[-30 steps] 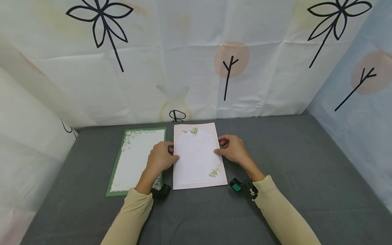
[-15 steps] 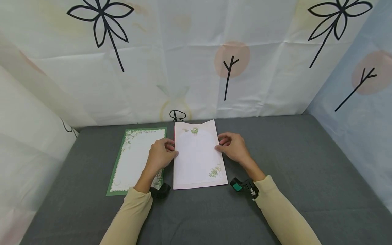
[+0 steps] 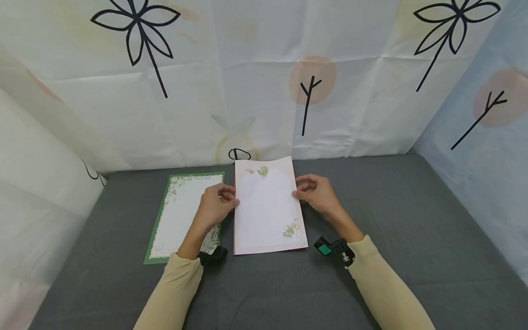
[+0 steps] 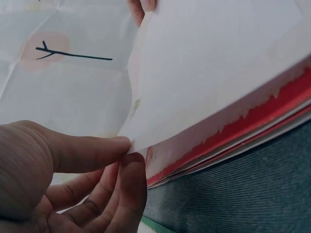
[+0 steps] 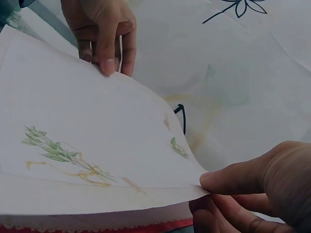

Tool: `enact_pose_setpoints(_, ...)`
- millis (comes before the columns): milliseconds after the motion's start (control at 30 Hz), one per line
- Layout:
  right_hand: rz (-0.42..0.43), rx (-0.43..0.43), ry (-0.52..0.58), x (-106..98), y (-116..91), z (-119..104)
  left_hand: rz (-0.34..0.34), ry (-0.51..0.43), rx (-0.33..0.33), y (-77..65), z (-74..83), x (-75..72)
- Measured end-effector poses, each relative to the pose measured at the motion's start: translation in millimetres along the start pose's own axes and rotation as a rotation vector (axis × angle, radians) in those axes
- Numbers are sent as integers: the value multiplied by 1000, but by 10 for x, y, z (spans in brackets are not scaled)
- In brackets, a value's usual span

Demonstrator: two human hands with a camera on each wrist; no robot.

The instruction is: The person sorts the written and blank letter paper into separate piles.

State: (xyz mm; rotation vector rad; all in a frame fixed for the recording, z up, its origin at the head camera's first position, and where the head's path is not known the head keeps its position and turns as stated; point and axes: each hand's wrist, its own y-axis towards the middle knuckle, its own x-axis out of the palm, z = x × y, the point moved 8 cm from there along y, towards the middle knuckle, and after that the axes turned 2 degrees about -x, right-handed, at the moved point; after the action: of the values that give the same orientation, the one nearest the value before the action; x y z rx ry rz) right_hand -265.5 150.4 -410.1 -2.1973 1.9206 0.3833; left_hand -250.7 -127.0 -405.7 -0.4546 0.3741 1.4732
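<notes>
Our pink sheet (image 3: pixel 268 206) has risen since earlier, over red paper (image 4: pixel 286 97); we pinch its nine o'clock edge with our left hand (image 3: pixel 216 206), its three o'clock edge with our right hand (image 3: pixel 321 196).

I see a dark grey cloth-covered surface (image 3: pixel 396 215) bearing a green-bordered floral sheet (image 3: pixel 180 215) beside red-bordered sheets (image 4: pixel 238 132).
</notes>
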Motion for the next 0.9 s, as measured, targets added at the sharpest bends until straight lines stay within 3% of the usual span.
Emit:
enact_pose_setpoints(167, -8, 21, 72, -74, -13, -49, -3, -69, 20, 0, 30, 6)
enact_pose_setpoints(467, 11, 0, 90, -268, -12, -104, 7, -208, 91, -57, 168, 30)
enact_pose_setpoints(667, 18, -24, 70, -408, -36, -148, -13, -295, 140, -67, 285, 117)
enact_pose_setpoints(900, 72, -6, 4, -643, -82, -186, -10, -315, 167, 34, 418, 304)
